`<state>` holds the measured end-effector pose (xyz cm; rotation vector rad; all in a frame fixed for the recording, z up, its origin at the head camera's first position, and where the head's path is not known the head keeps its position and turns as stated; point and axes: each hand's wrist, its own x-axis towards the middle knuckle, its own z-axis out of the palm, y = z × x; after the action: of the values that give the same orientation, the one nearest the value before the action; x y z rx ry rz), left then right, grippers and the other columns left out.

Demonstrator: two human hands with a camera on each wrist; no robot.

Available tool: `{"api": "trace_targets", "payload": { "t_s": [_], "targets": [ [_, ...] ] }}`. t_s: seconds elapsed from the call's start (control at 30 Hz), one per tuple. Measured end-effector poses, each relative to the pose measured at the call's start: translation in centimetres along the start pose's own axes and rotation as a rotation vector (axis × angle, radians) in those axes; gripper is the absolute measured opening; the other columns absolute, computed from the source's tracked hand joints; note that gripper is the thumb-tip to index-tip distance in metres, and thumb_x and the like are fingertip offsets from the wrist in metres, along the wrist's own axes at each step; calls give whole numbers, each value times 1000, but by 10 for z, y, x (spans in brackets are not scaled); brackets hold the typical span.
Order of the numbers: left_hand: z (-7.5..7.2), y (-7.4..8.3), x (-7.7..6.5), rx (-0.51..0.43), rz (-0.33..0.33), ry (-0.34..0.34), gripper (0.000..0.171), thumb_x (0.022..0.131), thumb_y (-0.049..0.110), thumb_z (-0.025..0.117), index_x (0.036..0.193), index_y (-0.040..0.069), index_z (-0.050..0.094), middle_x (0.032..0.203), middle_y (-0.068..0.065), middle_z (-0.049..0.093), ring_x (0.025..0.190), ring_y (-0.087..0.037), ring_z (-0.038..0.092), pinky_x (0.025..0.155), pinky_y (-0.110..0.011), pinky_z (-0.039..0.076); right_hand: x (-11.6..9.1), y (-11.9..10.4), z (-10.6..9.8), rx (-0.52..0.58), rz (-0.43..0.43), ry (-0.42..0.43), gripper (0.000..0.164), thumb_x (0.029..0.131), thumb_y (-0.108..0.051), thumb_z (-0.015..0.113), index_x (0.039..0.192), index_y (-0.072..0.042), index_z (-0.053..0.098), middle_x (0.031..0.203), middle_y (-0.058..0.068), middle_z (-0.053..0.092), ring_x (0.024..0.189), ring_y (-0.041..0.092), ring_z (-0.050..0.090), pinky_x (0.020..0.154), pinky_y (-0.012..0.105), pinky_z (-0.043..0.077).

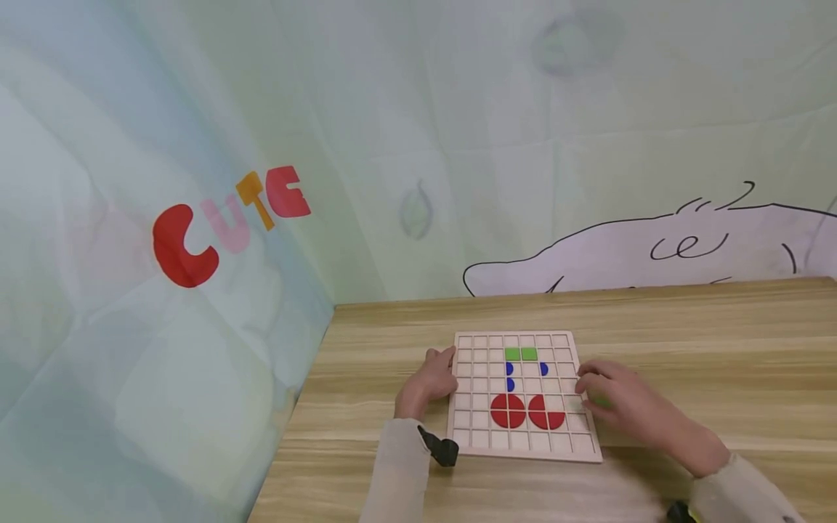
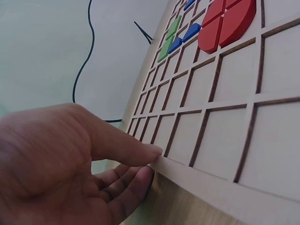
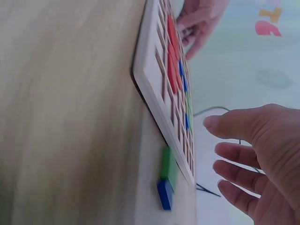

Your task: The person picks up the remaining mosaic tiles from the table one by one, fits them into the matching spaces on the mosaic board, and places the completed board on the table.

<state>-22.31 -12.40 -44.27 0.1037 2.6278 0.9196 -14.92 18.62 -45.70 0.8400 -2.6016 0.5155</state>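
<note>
A pale wooden grid board [image 1: 480, 439] lies on the table. My left hand [image 1: 433, 379] pinches its left edge, thumb on the rim and fingers against the side, as the left wrist view shows. Set in its cells are green squares [image 1: 513, 354], blue half-rounds [image 1: 510, 369], a red circle of quarter pieces [image 1: 500, 419] and a red three-quarter circle [image 1: 538, 420]. Over the right edge hovers my right hand [image 1: 631, 403], fingers loosely bent and apart, with nothing between them in the right wrist view. Below it, a loose green block [image 3: 167, 163] and blue block [image 3: 164, 194] lie beside the board.
The wood-grain table [image 1: 386, 327] meets a pale printed curtain [image 1: 405, 261] at its back and left. Coloured letters [image 1: 185, 254] mark the left side. Dark straps [image 1: 441, 449] show at the sleeves.
</note>
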Motion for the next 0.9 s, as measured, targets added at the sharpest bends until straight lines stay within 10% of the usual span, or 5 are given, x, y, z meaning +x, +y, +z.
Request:
{"api": "trace_targets", "payload": {
  "t_s": [0.37,0.9],
  "targets": [
    [-2,0,0,-3,-2,-3,73,81,-5,48,150,8,31,136,-18,33,110,-27,40,84,-37,36,-14,35,-10,-68,-56,110,32,59,-2,85,82,-13,66,95,7,62,81,20,58,70,38,51],
    [-1,0,-1,-3,6,-5,74,79,-6,49,150,8,31,136,-18,34,108,-27,41,79,-36,36,-27,72,-24,-118,73,-37,30,64,2,80,88,-15,71,95,11,61,83,31,59,75,50,48]
  ]
}}
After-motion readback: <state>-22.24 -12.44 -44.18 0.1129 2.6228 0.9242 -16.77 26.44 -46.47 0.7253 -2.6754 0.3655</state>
